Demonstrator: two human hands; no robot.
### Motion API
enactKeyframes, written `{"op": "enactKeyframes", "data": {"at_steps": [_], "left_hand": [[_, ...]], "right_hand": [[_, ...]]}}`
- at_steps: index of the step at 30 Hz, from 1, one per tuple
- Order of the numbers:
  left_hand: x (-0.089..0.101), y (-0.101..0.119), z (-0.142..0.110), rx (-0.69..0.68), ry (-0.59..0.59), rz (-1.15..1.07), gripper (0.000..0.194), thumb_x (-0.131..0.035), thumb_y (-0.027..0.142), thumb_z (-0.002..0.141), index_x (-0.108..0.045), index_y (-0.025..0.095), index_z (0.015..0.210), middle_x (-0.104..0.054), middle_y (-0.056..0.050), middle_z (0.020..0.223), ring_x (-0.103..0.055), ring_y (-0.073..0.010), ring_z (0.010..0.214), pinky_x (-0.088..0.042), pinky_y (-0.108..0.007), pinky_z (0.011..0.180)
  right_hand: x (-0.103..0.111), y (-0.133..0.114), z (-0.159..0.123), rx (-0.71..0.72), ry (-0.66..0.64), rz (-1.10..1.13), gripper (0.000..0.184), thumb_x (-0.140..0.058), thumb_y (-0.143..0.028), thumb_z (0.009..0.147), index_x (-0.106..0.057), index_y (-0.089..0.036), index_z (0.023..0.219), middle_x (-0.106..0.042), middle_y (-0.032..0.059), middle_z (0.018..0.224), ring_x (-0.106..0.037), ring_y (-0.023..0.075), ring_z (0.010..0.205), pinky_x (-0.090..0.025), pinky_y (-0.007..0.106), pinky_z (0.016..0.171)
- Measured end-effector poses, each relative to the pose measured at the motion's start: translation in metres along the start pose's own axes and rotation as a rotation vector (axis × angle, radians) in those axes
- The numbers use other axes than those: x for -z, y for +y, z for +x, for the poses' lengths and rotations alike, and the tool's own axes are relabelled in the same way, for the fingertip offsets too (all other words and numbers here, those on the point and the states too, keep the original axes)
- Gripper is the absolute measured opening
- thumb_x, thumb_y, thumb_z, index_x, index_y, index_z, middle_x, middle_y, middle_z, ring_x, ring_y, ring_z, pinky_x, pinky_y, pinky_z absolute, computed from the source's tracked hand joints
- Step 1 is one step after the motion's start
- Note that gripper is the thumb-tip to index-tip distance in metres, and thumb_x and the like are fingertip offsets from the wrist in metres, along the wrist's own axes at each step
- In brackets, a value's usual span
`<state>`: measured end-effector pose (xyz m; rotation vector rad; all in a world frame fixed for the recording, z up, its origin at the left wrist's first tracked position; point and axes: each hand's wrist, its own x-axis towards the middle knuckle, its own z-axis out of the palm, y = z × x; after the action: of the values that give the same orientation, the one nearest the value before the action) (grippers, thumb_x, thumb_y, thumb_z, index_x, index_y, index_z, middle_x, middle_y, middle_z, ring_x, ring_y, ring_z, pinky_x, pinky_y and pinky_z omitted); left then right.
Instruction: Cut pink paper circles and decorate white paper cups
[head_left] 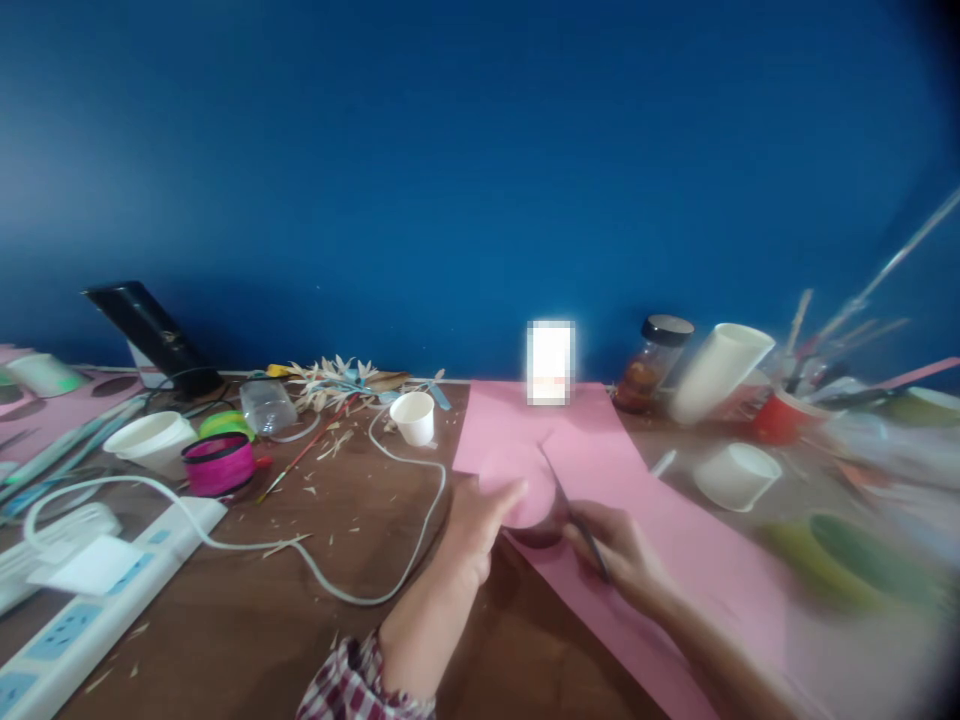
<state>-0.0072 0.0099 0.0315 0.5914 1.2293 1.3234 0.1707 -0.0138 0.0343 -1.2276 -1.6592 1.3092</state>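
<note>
- Fingers of the left hand (472, 535) appear to pinch a pink round piece (526, 500), with the thumb laid over its near part; the other fingertips are hidden behind it.
- Fingers of the right hand (611, 548) are closed on a dark slim tool (592, 545), whose thin end points up and away; it is too blurred to say what kind of tool it is.
- Work looks to be under way on the pink round piece: its lower edge is already curved, but whether the outline is finished all round cannot be told.
- Much of the pink sheet (697, 560) lies spread over the counter (285, 640), running from near the blue wall (450, 180) toward the person, and its right part looks whole. A dark rounded patch below the piece could be a gap or a shadow.
- Between the two hands, the pink round piece sits just right of the left thumb and up and to the left of the right hand, with the tool beside its right edge; contact there is unclear.
- Well left of both hands stands a white cup (412, 418), near a white cable (364, 602).
</note>
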Motion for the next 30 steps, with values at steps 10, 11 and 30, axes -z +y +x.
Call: {"op": "enactKeyframes", "data": {"at_steps": [10, 11, 30], "left_hand": [[-0.002, 0.011, -0.015, -0.089, -0.061, 0.064, 0.047, -0.080, 0.035, 0.061, -0.068, 0.007, 0.097, -0.072, -0.018, 0.095, -0.067, -0.0316, 0.091, -0.052, -0.040, 0.081], [-0.002, 0.011, -0.016, -0.096, -0.067, 0.074, 0.047, -0.079, 0.034, 0.062, -0.068, 0.006, 0.098, -0.072, -0.019, 0.095, -0.067, -0.0317, 0.091, -0.052, -0.040, 0.081], [-0.001, -0.001, -0.005, -0.029, -0.029, 0.070, 0.050, -0.083, 0.031, 0.054, -0.069, 0.008, 0.096, -0.073, -0.017, 0.091, -0.068, -0.0320, 0.087, -0.054, -0.041, 0.076]], "right_hand": [[0.000, -0.001, -0.001, -0.028, -0.024, 0.004, 0.042, -0.057, -0.056, 0.081, -0.062, -0.014, 0.086, -0.045, -0.0042, 0.051, -0.041, 0.0098, 0.044, -0.032, 0.022, 0.042], [0.000, -0.001, -0.001, -0.031, -0.027, 0.011, 0.042, -0.057, -0.056, 0.081, -0.062, -0.014, 0.086, -0.046, -0.0042, 0.051, -0.041, 0.0098, 0.044, -0.032, 0.022, 0.042], [0.001, -0.012, -0.005, -0.055, -0.062, 0.077, 0.041, -0.056, -0.055, 0.083, -0.059, -0.014, 0.086, -0.044, -0.0034, 0.057, -0.038, 0.0084, 0.049, -0.031, 0.020, 0.043]]}}
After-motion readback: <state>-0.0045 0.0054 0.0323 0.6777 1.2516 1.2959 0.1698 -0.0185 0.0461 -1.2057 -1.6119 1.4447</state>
